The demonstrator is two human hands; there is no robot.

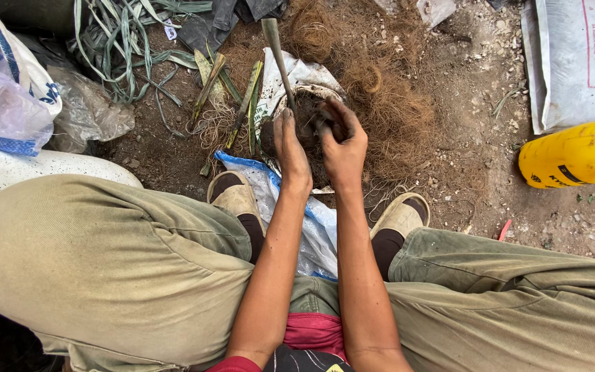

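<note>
Nearest the camera, olive trousers [105, 269] are seen on spread knees, with the forearms running forward between them over a crumpled plastic sheet [315, 227] laid on the ground [463, 172]. A worn shoe [237, 196] rests on either side of that sheet.

Beyond the shoes, both hands are held over a small dark pot [304, 114] packed with soil and fibre, set on the sheet just ahead of the feet. The left hand [290, 148] is laid flat, fingers extended and open, against the pot's near rim. The right hand [342, 141] is curled, its fingers pinched on a dark clump of soil at the pot's mouth. The filling or packing of the pot is judged to be the step in hand; a firm pressing-down of the clump, with the pot steadied, appears to be called for.

A green stalk [278, 55] is seen standing in the pot, its long axis leaning away from the person and slightly left, tip pointing far.

Farther off, brown fibre [387, 103] is heaped to the right, cut green leaves [132, 41] lie to the left, and a yellow bottle [573, 155] lies on its side at far right.
</note>
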